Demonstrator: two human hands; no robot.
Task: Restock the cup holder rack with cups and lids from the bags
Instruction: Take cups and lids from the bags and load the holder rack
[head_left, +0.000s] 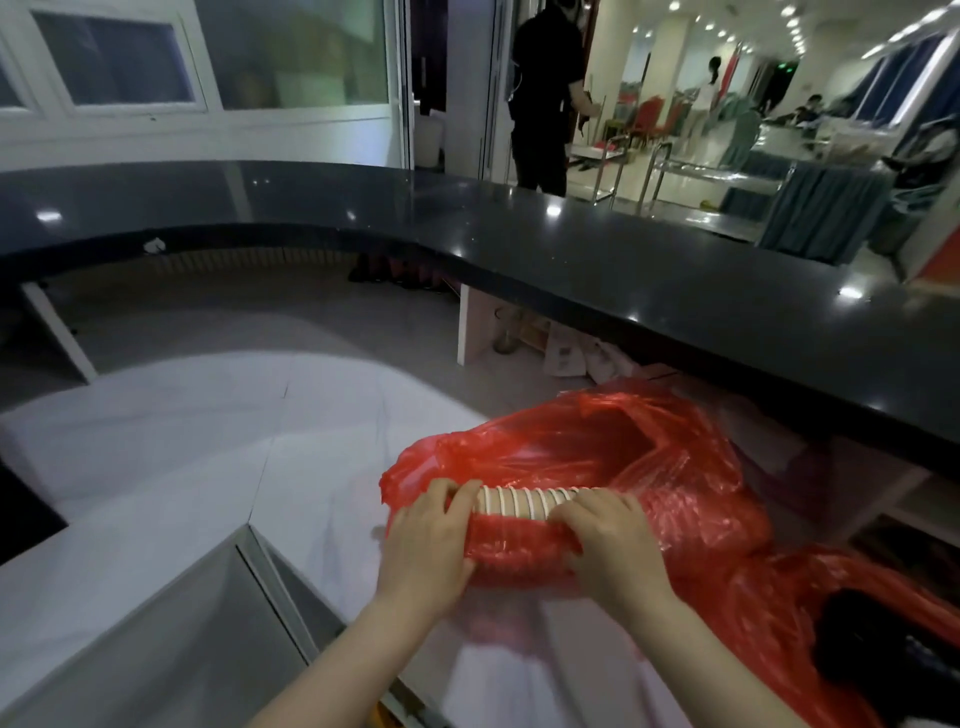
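A red plastic bag (675, 467) lies on the white lower counter (208, 441), its mouth facing left. A sleeve of stacked paper cups (519, 501) lies sideways in the opening, white rims showing in a row. My left hand (426, 545) grips the bag's edge at the left end of the stack. My right hand (613, 545) grips the red plastic at the right end, fingers curled over it. A second red bag (831, 623) lies at the lower right with something dark inside. No cup holder rack is in view.
A dark glossy raised countertop (623, 249) curves round behind the bag. White bags (571, 358) sit underneath it. A metal-framed edge (270, 571) runs at the lower left. A person in black (545, 93) stands beyond the counter, with chairs and tables farther back.
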